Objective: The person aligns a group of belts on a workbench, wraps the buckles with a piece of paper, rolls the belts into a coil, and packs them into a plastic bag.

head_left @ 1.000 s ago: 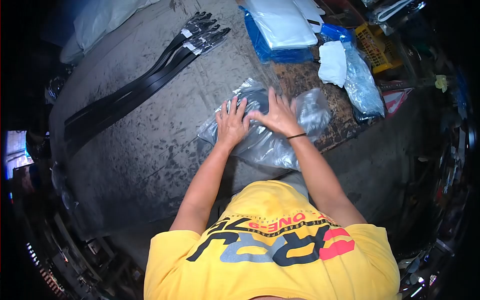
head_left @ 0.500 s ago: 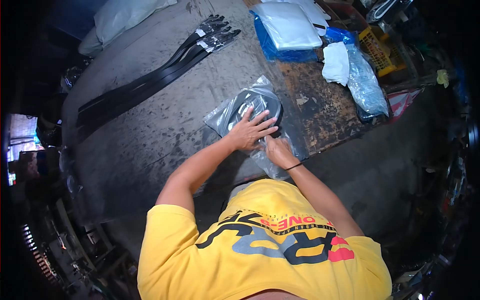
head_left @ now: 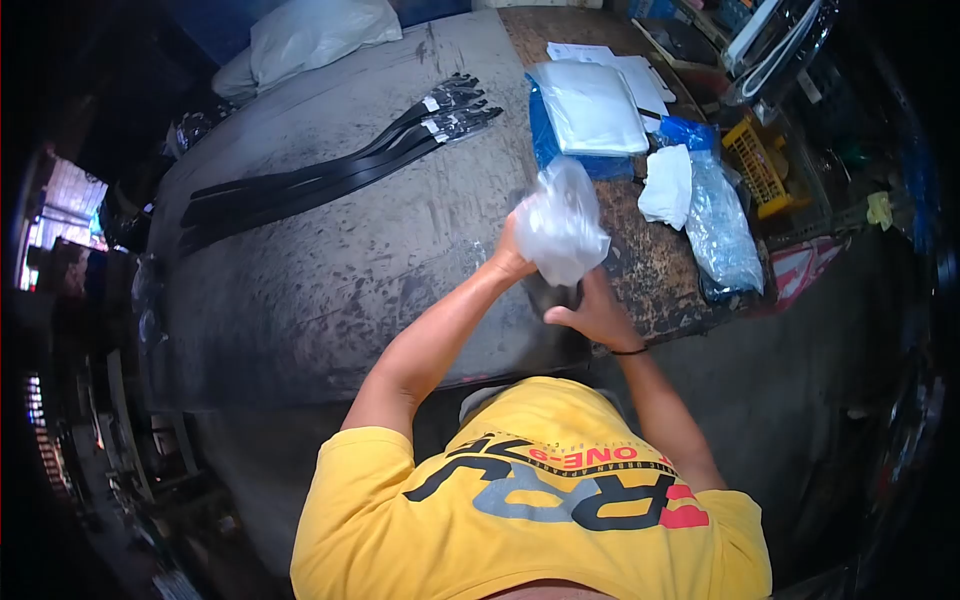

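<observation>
A clear plastic bag [head_left: 568, 225] is held up above the table's front part, its crumpled, cloudy end facing me. Below that end a dark part shows, blurred and half hidden. My left hand [head_left: 515, 250] grips the bag from the left, with its fingers mostly behind the plastic. On the lower right, my right hand [head_left: 600, 312] curves around the bag's dark lower part. Its thumb points left on the near side, and its other fingers are partly covered by the bag.
Bundles of black straps [head_left: 340, 170] with white labels lie across the grey table [head_left: 300, 290]. Clear bags [head_left: 590, 108] are stacked at the back right, near a white cloth [head_left: 665, 187] and a blue-and-clear plastic package [head_left: 722, 230]. A yellow crate [head_left: 755, 165] stands beyond the right edge.
The plastic bag, earlier flat on the table with a dark coil visible inside, is now lifted and turned. My left hand went from lying spread on it to gripping its side.
</observation>
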